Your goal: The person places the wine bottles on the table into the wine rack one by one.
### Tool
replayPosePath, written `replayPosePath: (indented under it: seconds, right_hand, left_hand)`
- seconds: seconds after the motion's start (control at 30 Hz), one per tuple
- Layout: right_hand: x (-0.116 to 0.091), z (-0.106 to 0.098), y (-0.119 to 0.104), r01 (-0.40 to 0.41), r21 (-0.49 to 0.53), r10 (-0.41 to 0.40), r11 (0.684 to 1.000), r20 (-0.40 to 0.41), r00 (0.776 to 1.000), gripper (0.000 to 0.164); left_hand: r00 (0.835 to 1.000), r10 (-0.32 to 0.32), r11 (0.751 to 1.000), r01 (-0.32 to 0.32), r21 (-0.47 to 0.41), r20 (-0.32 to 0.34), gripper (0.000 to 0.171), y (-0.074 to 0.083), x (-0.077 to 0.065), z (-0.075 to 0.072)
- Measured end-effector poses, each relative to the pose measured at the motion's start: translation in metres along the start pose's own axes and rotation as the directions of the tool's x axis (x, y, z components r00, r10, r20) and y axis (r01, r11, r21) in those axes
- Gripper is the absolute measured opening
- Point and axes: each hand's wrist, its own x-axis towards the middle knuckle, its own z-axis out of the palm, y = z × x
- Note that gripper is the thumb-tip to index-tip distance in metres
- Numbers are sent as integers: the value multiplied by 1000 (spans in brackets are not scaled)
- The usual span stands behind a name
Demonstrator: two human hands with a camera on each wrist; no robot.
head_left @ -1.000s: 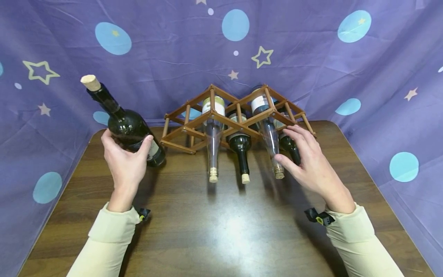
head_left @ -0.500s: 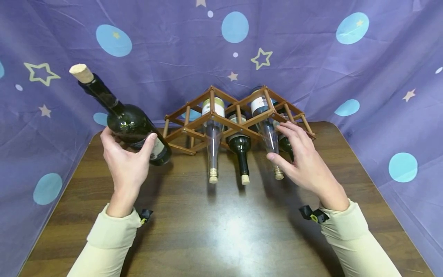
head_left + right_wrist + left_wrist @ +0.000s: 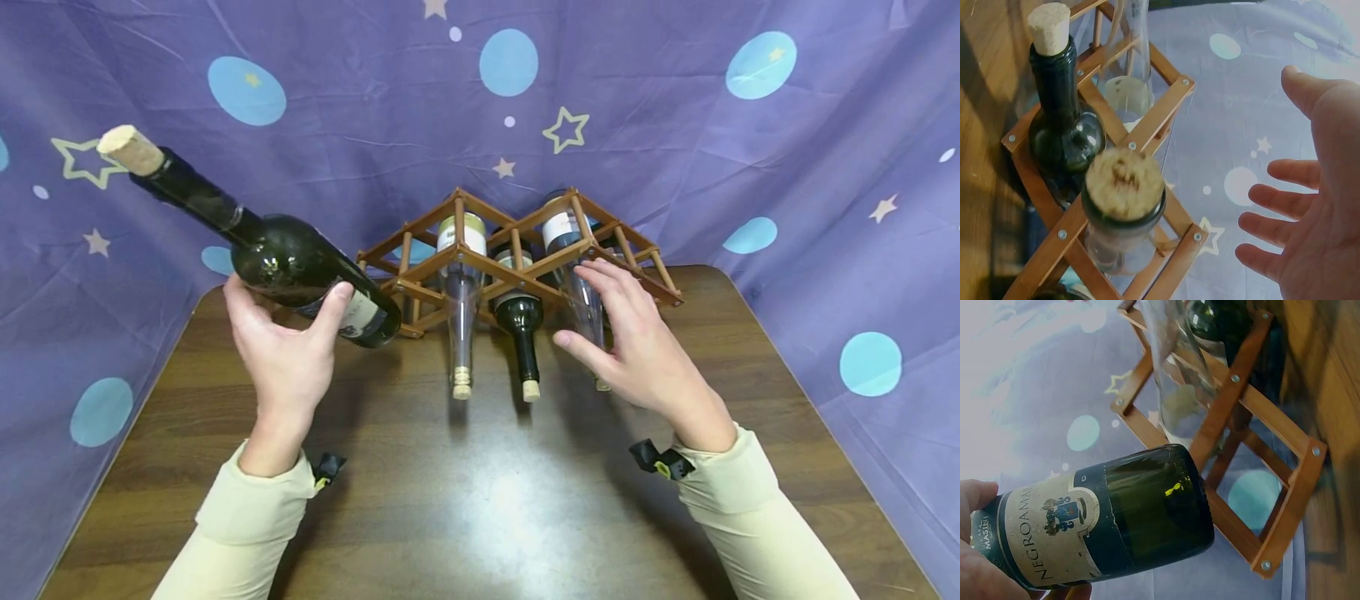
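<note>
My left hand grips a dark green wine bottle round its body, fingers behind it and thumb across the label. The bottle is tilted, its corked neck up to the left and its base pointing right. In the left wrist view the bottle's cream label shows, and its base overlaps the wooden wine rack. With fingers spread and holding nothing, my right hand hovers in front of the rack's right side. It covers part of a clear corked bottle and most of the dark bottle beyond.
The rack stands at the back of the brown wooden table. Another clear bottle and a dark green bottle lie in it, corks toward me. A purple curtain hangs right behind.
The left hand's bottle has tipped further over, its neck going left and its base moving right to the rack's left end. My right hand has moved left across the rack's front.
</note>
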Motion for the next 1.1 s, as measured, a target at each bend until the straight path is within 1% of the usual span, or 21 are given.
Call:
replayPosePath:
  seconds: [0.1,0.17,0.27,0.3,0.4,0.5,0.6,0.67,0.73,0.83,0.87,0.97,1.1]
  right_hand:
    - [3,2,-4,9,1,-9,1000,4,1000,77]
    - [5,4,-7,18,1,-18,1000,4,1000,78]
    - [8,7,-12,40,-1,-40,999,8,999,80]
    - [9,8,-13,50,-1,-50,999,7,999,81]
    - [12,12,-17,77,1,-77,997,5,997,83]
    - [15,15,-20,96,0,-96,995,8,995,83]
    - [18,18,-23,113,-4,-112,994,9,994,84]
    - [20,20,-25,127,-5,-127,992,4,992,85]
    - [21,22,-27,142,-6,-142,990,-1,990,85]
    - [24,25,-30,154,-6,-154,988,1,988,87]
    - [24,26,-31,153,-7,-153,988,4,988,87]
    - [26,30,-34,146,-10,-146,989,14,989,88]
    - [28,33,-36,138,-10,-138,990,18,990,90]
  left_hand:
    - [1000,10,996,-11,-89,-5,64,2,0,4]
    - [1000,20,989,-21,-148,-5,64,3,0,6]
    - [1000,12,965,-15,-263,-12,64,4,-1,10]
    - [1000,9,952,-12,-305,-12,64,5,-1,11]
    - [1000,-13,903,7,-431,-10,64,7,-2,15]
    - [1000,-29,866,25,-499,0,63,5,-3,19]
    - [999,-41,850,40,-525,11,63,-1,-4,22]
    - [999,-41,845,44,-532,17,63,-5,-6,25]
    - [999,-40,835,49,-549,27,62,-8,-9,28]
    - [998,-30,821,51,-569,47,61,-8,-13,34]
    - [998,-30,813,56,-580,54,60,-7,-14,36]
    - [997,-24,800,62,-597,71,58,-5,-18,42]
    - [996,-33,780,81,-621,89,54,-3,-24,49]
